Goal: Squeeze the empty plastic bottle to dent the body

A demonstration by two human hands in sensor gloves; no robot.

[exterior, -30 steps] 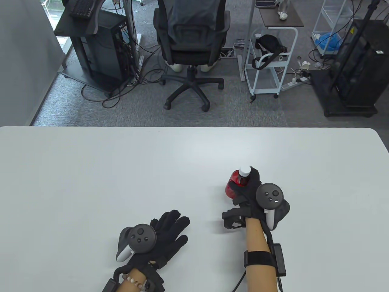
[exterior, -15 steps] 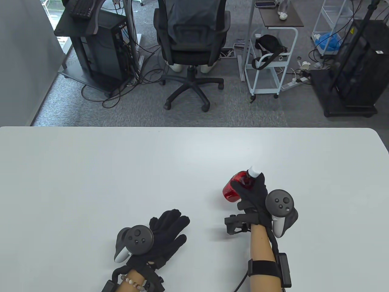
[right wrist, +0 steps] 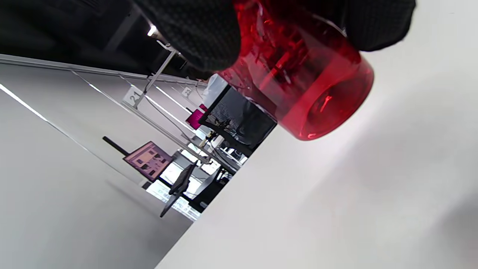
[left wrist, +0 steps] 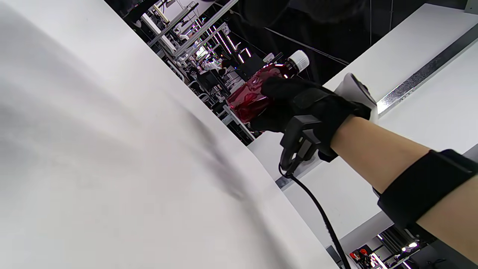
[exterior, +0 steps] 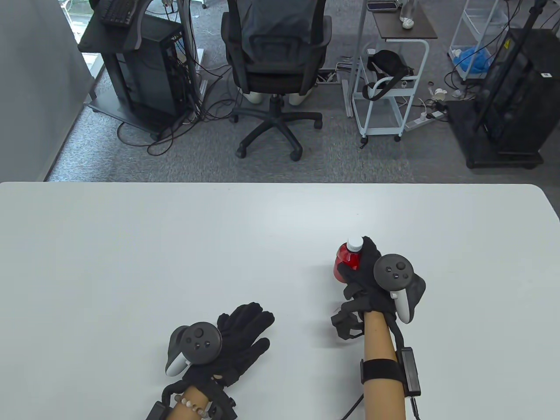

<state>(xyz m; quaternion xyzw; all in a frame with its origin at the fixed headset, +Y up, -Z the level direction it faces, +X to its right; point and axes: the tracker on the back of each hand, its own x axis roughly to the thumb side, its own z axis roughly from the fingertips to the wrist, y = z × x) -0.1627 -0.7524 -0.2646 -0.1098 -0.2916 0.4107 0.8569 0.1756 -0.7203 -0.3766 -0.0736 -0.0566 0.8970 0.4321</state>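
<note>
A red see-through plastic bottle [exterior: 347,259] with a white cap is held above the white table [exterior: 175,245]. My right hand [exterior: 365,271] grips its body, fingers wrapped round it. In the left wrist view the bottle [left wrist: 250,98] is in the right hand [left wrist: 295,108], cap up. In the right wrist view the bottle's base [right wrist: 317,97] hangs clear of the tabletop under my fingers [right wrist: 201,33]. My left hand [exterior: 240,339] rests flat on the table with fingers spread, holding nothing.
The table's far edge runs across the middle of the table view. Beyond it on the floor stand an office chair [exterior: 275,57], a white cart [exterior: 389,87] and black equipment stands [exterior: 512,92].
My right hand has tipped the bottle from a tilt back toward upright and drawn it slightly right. The left hand has stayed put.
</note>
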